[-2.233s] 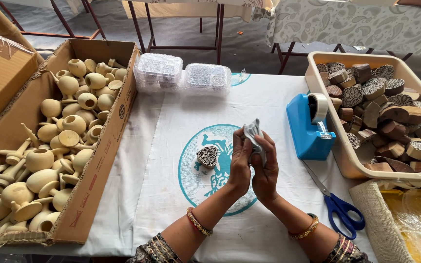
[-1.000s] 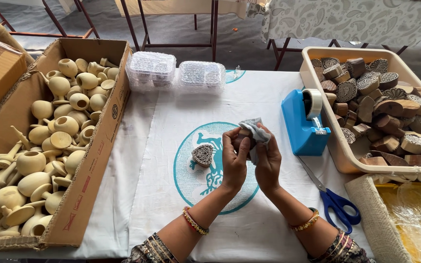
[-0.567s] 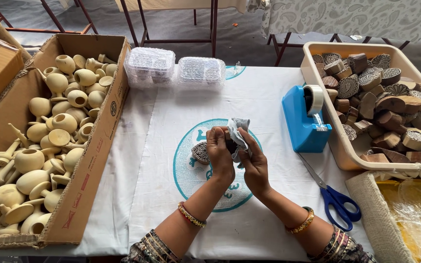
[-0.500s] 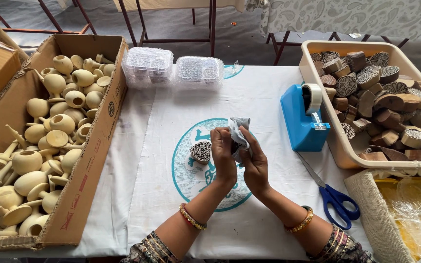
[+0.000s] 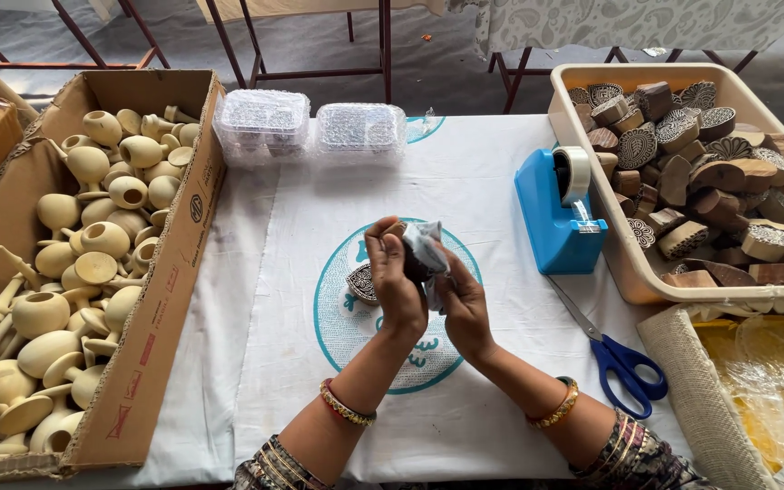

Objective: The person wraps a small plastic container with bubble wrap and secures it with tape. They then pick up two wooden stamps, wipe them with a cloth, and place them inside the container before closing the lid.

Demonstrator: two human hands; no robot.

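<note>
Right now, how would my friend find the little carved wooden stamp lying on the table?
Find the white cloth with a teal circle print in the middle of the table. On the circle's left edge, beside the left hand, lies a small heart-shaped wooden stamp. It lies alone, unlike the stamps heaped in the beige tub on the right.

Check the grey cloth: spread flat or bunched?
Bunched. The grey cloth is crumpled around a dark block between the left hand and right hand, held up off the white table cover.
</note>
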